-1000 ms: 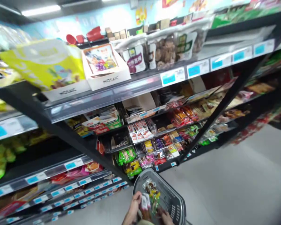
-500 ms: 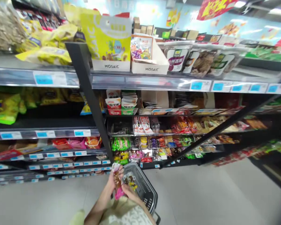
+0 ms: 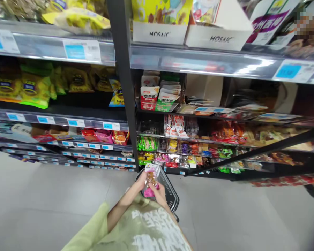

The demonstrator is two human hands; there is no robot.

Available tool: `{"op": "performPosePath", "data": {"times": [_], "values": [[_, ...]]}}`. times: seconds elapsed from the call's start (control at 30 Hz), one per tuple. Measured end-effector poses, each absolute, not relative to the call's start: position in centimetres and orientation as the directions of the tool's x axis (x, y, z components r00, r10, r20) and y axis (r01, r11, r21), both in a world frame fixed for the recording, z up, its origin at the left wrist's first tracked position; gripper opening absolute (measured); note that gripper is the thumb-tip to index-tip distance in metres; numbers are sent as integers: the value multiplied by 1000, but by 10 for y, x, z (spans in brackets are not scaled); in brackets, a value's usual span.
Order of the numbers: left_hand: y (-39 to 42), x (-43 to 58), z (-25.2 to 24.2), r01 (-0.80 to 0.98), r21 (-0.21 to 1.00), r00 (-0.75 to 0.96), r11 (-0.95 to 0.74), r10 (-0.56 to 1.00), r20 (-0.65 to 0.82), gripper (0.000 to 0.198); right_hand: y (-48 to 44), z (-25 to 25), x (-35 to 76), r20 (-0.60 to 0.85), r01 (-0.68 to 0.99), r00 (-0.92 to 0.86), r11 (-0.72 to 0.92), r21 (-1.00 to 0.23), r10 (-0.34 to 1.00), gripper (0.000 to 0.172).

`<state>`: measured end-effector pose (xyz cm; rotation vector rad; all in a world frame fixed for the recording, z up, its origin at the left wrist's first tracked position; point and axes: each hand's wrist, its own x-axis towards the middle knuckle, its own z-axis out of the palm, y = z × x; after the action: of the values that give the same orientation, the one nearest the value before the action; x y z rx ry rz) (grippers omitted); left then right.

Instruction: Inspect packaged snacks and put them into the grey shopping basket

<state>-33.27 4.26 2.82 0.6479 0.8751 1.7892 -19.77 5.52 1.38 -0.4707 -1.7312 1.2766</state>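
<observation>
Both hands are closed on a clear packet (image 3: 151,177) with brown contents and a pink lower end — the left hand (image 3: 140,182) along its left edge, the right hand (image 3: 159,194) at its lower right with the thumb across the front. The packet is above a grey basket (image 3: 172,190), and with the hands it hides much of the inside, so any contents cannot be made out. A pale green shirt (image 3: 143,223) with white lettering covers part of the grey floor (image 3: 225,212) below.

A dark upright post (image 3: 121,42) splits the shelving beyond the basket. To its left hang or lie yellow bags (image 3: 32,87), with red and pink packs (image 3: 104,136) lower down. To its right, white boxes marked MOSAIC (image 3: 159,33) stand above red and green pouches (image 3: 149,96); small bright packets (image 3: 147,143) fill the lower trays near the basket. Farther right, a black slanting bar (image 3: 290,142) crosses the lower shelves — partly blocking the goods behind
</observation>
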Motion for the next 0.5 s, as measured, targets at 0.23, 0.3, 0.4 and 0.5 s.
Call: {"op": "performPosePath", "data": {"times": [0.23, 0.3, 0.4, 0.5], "values": [[26, -309, 19, -419, 855, -361, -307, 920, 154, 64, 72, 17, -181, 391, -151, -458, 364, -919, 798, 46], [26, -308, 16, -283, 889, -422, -361, 879, 223, 62, 70, 16, -178, 432, -125, -425, 421, -899, 796, 42], [30, -310, 22, -66, 911, -468, -408, 819, 333, 60, 70, 17, -176, 493, -86, -318, 494, -865, 810, 40], [32, -311, 33, 11, 906, -473, -424, 796, 378, 56, 73, 20, -173, 533, -77, -258, 532, -843, 806, 41]]}}
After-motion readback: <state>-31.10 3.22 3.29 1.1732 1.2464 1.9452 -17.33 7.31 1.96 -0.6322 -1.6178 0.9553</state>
